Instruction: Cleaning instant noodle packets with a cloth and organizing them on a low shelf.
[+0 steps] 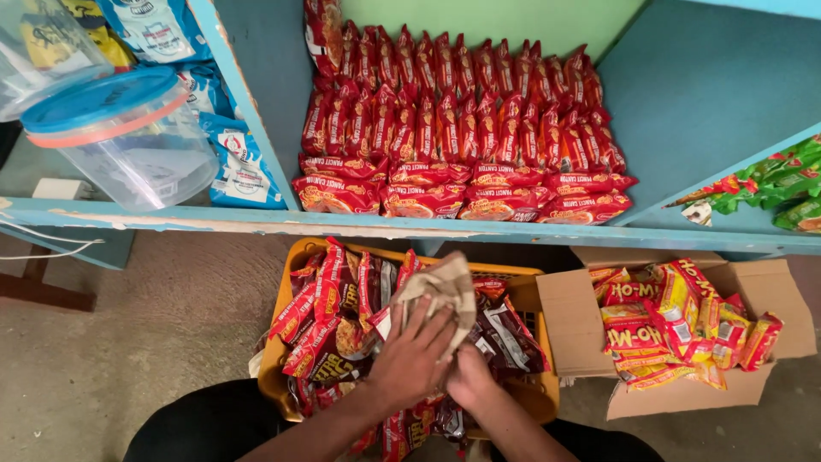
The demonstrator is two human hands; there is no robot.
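My left hand [412, 352] is shut on a crumpled beige cloth [446, 287] and presses it down over an orange plastic basket [540, 395] filled with red and dark noodle packets [325, 321]. A packet edge [380, 323] sticks out from under the cloth. My right hand [470, 381] lies just below and right of the left hand and touches it. Its fingers are hidden under the left hand and the cloth, so what it holds is unclear.
A blue shelf [256, 224] above the basket holds stacked rows of red noodle packets [462, 137]. A clear tub with a blue lid [120, 137] stands on the left, green packets [782, 184] on the right. An open cardboard box [573, 325] of red-yellow packets sits on the floor.
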